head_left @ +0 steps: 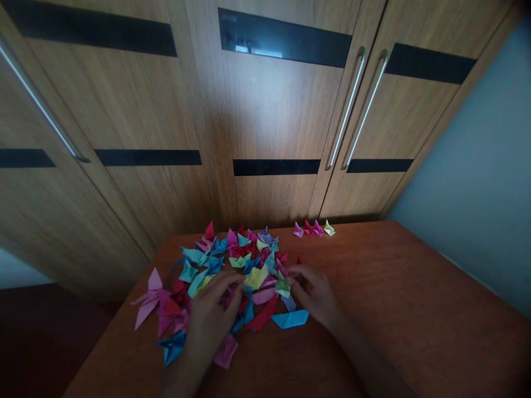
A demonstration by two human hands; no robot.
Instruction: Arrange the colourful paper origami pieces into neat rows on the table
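Folded papers, coloured, one heap, too overlapped to count, lay on one wooden table. Set apart behind, four small papers stood in a row: two pink, one red, one pale yellow. Left hand, one: over the heap, thumb and forefinger narrowly spaced beside one yellow paper. Right hand, one: fingers bent at one green paper. Whether either hand gripped anything could not be told.

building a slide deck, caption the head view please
Left hand and right hand at a pile of folded paper pieces on a table, four others in a row beyond.
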